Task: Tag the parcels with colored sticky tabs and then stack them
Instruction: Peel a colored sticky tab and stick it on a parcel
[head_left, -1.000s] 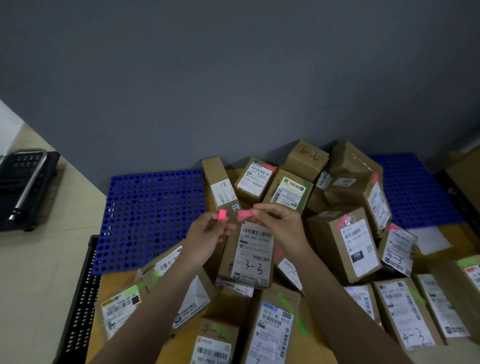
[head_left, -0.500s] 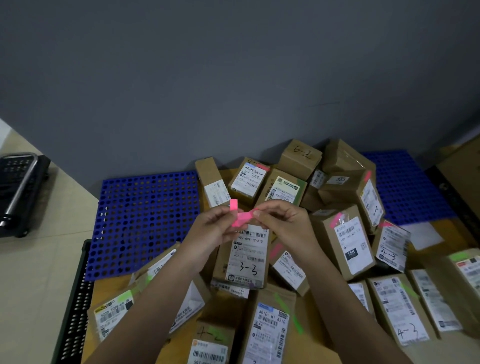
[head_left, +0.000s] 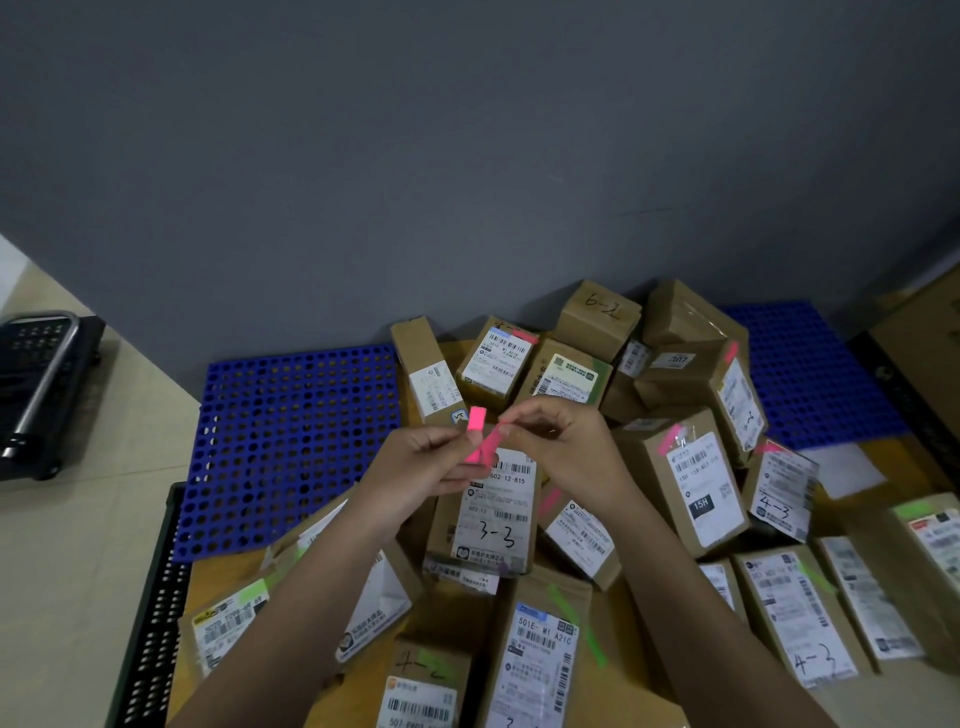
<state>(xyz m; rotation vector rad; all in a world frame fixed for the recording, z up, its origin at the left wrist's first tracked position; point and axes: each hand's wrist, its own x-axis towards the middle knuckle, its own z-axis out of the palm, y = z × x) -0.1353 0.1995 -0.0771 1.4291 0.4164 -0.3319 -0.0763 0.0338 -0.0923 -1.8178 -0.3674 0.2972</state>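
Observation:
Both my hands are raised over a heap of brown cardboard parcels. My left hand (head_left: 423, 470) pinches a small pad of pink sticky tabs (head_left: 476, 419). My right hand (head_left: 563, 447) pinches one pink tab (head_left: 485, 447) that bends away from the pad. Right under my hands lies a parcel marked 3-3 (head_left: 491, 519) with a white label. Several parcels around it carry pink or green tabs, among them the 15H parcel (head_left: 685, 478) and the 501E parcel (head_left: 540, 649).
A blue perforated mat (head_left: 291, 441) lies on the left, another blue mat (head_left: 810, 374) at the back right. A black crate (head_left: 150, 623) stands at the lower left, a black scale (head_left: 41, 384) at far left. A grey wall rises behind the heap.
My hands came closer together and the right hand is drawing one pink tab off the pad. The view shifted slightly to the right.

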